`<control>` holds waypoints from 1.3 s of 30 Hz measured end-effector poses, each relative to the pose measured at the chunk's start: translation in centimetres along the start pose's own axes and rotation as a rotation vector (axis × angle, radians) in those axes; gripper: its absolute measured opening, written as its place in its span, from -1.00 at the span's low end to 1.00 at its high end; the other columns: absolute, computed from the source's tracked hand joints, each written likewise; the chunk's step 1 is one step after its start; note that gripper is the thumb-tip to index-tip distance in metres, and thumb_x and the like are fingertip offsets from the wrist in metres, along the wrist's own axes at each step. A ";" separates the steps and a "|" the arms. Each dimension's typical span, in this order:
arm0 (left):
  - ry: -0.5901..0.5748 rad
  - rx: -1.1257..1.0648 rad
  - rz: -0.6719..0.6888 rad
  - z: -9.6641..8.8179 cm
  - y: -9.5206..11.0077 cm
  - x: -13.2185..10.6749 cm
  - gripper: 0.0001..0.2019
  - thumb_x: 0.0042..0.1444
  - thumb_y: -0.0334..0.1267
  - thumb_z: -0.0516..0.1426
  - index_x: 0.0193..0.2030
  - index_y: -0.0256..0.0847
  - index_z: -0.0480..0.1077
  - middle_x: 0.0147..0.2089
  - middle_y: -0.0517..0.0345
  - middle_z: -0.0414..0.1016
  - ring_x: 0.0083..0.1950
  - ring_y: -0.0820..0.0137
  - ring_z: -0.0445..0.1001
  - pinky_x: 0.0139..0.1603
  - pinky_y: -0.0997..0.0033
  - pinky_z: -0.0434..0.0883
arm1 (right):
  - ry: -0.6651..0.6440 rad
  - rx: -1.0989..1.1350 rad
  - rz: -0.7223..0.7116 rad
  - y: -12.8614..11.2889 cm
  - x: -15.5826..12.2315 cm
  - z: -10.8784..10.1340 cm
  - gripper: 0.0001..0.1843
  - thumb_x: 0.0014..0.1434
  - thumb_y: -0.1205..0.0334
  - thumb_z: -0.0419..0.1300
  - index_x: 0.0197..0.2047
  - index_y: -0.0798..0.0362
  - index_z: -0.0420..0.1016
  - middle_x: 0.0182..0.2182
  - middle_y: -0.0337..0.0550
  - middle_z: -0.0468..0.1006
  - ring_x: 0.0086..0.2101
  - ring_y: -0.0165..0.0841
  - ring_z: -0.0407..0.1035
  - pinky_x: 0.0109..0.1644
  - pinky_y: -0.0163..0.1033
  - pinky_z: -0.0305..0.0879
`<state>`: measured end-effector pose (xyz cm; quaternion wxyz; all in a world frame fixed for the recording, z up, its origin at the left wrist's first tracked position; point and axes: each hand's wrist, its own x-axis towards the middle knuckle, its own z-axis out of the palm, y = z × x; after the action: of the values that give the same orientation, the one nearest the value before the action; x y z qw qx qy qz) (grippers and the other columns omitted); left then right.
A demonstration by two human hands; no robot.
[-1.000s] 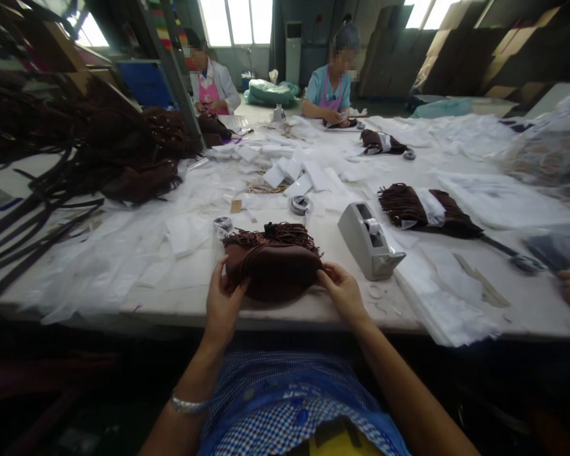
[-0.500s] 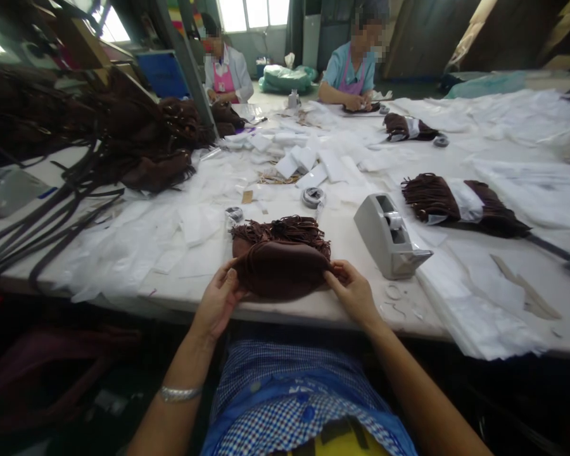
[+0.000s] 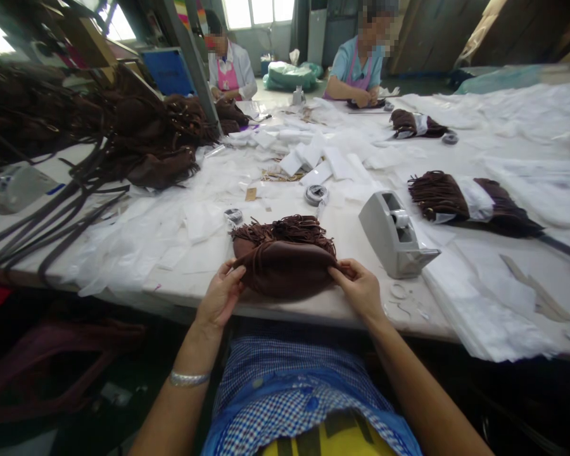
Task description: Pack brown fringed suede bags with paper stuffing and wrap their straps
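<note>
A dark brown fringed bag (image 3: 289, 269) lies at the table's front edge, its smooth rounded part toward me and its fringe bunched on the far side. My left hand (image 3: 222, 292) pinches the bag's left end between thumb and fingers. At the opposite end, my right hand (image 3: 358, 288) grips the right corner the same way. A grey tape dispenser (image 3: 394, 237) stands just right of the bag. Behind the bag lie a coiled dark strap in clear wrap (image 3: 316, 195) and a smaller wrapped coil (image 3: 234, 217).
More brown bags (image 3: 142, 139) are heaped at the left, their long straps (image 3: 71, 215) trailing over the table. To the right lies a fringed bag wrapped in white (image 3: 475, 199). White sheets and clear plastic (image 3: 498, 310) cover much of the table. Two people (image 3: 361, 69) work across it.
Both hands keep hold of the bag's ends. Its smooth part looks slightly flatter and wider, with the right hand a little farther right. The whole view has shifted slightly.
</note>
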<state>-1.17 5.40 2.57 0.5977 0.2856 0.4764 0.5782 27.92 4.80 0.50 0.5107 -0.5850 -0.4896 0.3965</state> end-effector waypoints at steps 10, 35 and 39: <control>-0.022 0.917 0.343 -3.8 -1.3 -1.3 -0.59 0.13 -0.03 0.17 0.06 -0.19 0.37 -0.02 -0.02 0.51 0.03 0.20 0.52 0.08 0.17 0.45 | -0.050 -0.025 -0.152 1.3 -0.1 0.2 -0.78 0.17 0.08 0.25 -0.18 0.02 0.50 -0.27 -0.15 0.59 -0.23 -0.27 0.51 -0.06 -0.18 0.45; -0.632 1.422 0.569 8.2 7.5 2.9 -0.82 0.00 -0.26 0.19 -0.21 -0.15 0.49 -0.20 0.19 0.56 -0.15 0.29 0.50 -0.13 0.36 0.37 | -0.007 -0.266 -0.382 0.4 -0.3 0.2 -0.81 0.14 0.19 0.32 -0.16 -0.03 0.50 -0.01 -0.07 0.43 -0.01 -0.23 0.38 -0.02 -0.13 0.47; -0.549 1.370 0.796 7.0 4.6 2.1 -0.82 -0.02 -0.44 0.11 -0.26 -0.16 0.44 -0.22 0.15 0.50 -0.11 0.28 0.44 -0.11 0.33 0.36 | 0.109 -0.426 -0.560 -0.4 -0.7 0.4 -0.65 0.14 0.14 0.35 0.01 -0.07 0.51 0.00 -0.05 0.47 0.04 -0.14 0.34 0.19 0.06 0.31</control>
<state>2.92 9.69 8.81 0.1380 0.8630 0.4234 0.2385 27.29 4.25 0.82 0.4914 -0.5420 -0.6746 0.0981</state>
